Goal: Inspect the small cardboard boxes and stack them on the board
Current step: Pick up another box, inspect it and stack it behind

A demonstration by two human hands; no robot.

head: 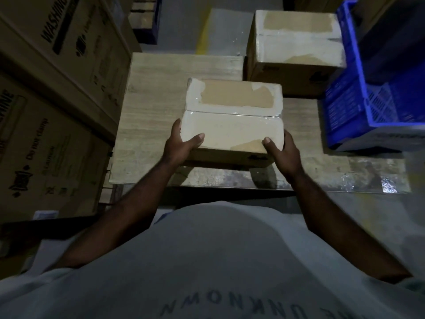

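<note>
Shirt (pixel 218 261) nearest; past it left hand (pixel 181 145) and right hand (pixel 285 154) grip the box (pixel 232 116) at its near corners, thumbs on top, over the board (pixel 156 100). I'd hold it level and set it down square.

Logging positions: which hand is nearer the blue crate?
Right. The right hand grips the box at the corner toward the blue crate; the left hand grips the opposite corner, farther away.

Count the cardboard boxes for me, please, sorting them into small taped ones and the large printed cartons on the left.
Small taped boxes: 2, the held box gripped by the left hand and right hand, and the far box.
Large printed cartons: 2, the upper carton and the lower carton.
Total: 4.
</note>
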